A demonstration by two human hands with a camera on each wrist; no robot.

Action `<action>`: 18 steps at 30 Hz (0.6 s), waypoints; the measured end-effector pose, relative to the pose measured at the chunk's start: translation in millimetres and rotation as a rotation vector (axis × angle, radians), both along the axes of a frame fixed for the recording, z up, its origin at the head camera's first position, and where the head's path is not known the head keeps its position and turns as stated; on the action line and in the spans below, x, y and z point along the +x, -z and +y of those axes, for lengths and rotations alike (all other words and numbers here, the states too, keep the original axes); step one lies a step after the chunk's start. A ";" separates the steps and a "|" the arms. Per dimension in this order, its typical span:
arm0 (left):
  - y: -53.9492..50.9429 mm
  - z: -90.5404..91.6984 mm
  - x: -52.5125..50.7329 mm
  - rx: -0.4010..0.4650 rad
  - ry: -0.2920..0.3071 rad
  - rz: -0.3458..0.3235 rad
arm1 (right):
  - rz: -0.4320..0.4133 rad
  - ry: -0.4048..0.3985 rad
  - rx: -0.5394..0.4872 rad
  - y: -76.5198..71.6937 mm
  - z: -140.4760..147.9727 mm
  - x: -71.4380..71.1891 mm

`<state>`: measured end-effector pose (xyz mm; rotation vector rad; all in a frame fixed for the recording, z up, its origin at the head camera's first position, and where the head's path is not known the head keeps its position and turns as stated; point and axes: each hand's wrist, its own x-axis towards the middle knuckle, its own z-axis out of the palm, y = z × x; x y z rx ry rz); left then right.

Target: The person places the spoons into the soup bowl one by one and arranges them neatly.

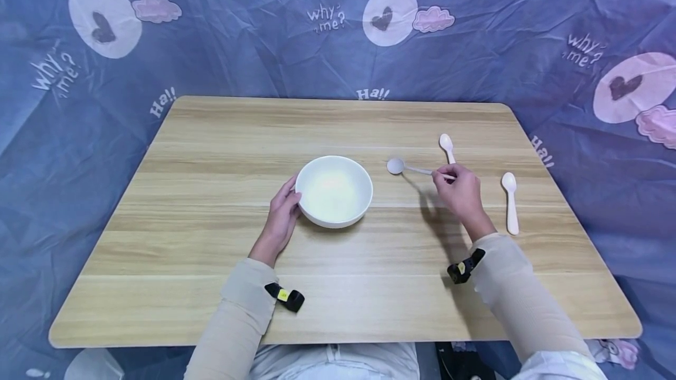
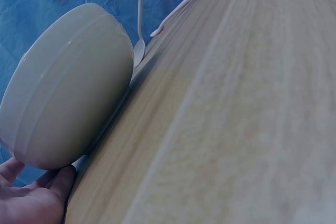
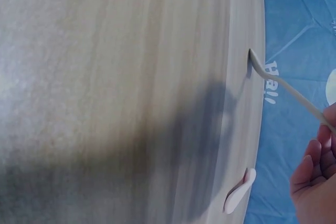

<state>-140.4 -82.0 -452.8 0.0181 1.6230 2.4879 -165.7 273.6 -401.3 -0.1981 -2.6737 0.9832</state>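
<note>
A round white bowl (image 1: pixel 334 191) stands upright near the middle of the wooden table, and nothing shows inside it. My left hand (image 1: pixel 280 216) holds the bowl's left side, thumb near the rim; the left wrist view shows fingertips against the lower wall of the bowl (image 2: pixel 68 87). To the right of the bowl, my right hand (image 1: pixel 460 192) pinches a white spoon (image 1: pixel 395 166) by the end of its handle. Its round head points left toward the bowl. In the right wrist view the spoon (image 3: pixel 289 90) slants down toward the table top.
One white spoon (image 1: pixel 446 142) lies just beyond my right hand, its handle partly hidden. Another white spoon (image 1: pixel 510 204) lies farther right. The wooden table (image 1: pixel 185 192) has rounded corners, and a blue patterned cloth (image 1: pixel 253 28) hangs behind it.
</note>
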 end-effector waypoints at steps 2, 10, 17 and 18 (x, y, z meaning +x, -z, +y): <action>0.5 0.0 -0.1 0.003 -0.001 -0.003 | 0.003 0.009 -0.004 -0.1 -0.7 -0.3; 1.9 0.3 -0.5 0.013 -0.006 -0.011 | 0.014 0.025 -0.060 -2.6 -4.8 -0.6; 2.6 -0.1 -1.0 0.012 -0.012 -0.009 | -0.009 0.039 -0.105 -7.3 -8.3 -1.1; 2.7 -0.3 -1.0 0.011 -0.012 -0.008 | -0.011 0.040 -0.107 -7.8 -8.7 -1.4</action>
